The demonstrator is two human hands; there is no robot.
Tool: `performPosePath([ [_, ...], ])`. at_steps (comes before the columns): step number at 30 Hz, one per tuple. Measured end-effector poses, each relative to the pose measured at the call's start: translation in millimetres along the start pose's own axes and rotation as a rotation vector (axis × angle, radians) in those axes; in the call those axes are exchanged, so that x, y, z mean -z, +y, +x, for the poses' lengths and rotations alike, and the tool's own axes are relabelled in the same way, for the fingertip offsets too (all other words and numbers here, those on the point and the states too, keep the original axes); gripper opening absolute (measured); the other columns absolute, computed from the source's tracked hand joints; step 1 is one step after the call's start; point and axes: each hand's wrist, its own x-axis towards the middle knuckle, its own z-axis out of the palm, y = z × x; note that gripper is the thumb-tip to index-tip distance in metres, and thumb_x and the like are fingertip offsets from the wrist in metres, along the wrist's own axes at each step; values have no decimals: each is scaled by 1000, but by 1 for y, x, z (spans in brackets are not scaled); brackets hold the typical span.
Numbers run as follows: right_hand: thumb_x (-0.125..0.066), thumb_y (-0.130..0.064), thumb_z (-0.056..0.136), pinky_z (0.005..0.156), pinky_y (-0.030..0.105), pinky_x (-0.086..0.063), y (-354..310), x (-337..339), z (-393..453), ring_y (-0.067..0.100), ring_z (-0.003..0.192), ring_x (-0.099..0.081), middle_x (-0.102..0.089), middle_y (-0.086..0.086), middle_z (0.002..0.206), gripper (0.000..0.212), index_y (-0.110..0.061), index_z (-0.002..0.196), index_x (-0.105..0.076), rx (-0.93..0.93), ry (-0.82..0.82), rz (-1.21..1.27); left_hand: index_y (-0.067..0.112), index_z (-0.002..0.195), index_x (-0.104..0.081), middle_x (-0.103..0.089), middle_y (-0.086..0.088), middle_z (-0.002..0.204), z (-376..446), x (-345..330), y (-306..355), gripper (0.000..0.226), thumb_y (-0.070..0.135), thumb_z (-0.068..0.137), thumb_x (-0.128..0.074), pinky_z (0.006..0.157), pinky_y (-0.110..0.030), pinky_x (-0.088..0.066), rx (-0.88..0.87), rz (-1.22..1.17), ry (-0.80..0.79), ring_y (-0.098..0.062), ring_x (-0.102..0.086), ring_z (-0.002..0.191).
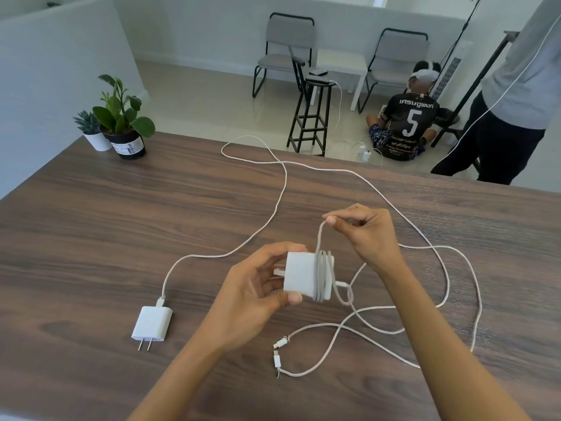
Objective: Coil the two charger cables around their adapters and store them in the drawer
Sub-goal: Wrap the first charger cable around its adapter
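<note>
Mid-frame above the bench [91, 223]: left hand [252, 296] clamps adapter [299, 276], prongs pointing left; right hand [368, 232] pinches cable [318, 238] just above it, next wrap crosswise. 2nd adapter [151, 323] lies lower left, uncoiled.

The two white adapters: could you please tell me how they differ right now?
The held adapter is gripped in the left hand with several cable turns around it; the lying adapter rests untouched on the table, its cable trailing loose, prongs showing. Both are white with cables plugged in.
</note>
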Motion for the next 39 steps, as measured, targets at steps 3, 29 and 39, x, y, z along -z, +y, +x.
performPosePath([
  [3,-76,-9,72,67,11,-46,16,2,-2,6,71,-61,-70,21,84,16,-6,88,-75,-49,23,22,10,117,-58,-66,-1,119,-4,-1,9,55,-7,67,-73,82,-19,-50,-52,-68,16,-14,-62,108],
  [29,-74,-16,75,52,31,-46,-13,-23,-72,11,63,-53,-62,-12,72,8,-23,77,-76,503,26,-447,27,119,-58,-69,5,111,57,16,-24,53,7,73,-78,90,-40,-54,-34,293,500,-13,-66,99],
  [39,-71,-11,78,52,36,-48,-26,-15,-36,19,66,-59,-63,-6,73,11,-20,77,-76,580,118,-450,37,116,-59,-68,9,110,36,10,-30,59,0,73,-76,91,-38,-54,-6,359,413,-12,-67,95],
])
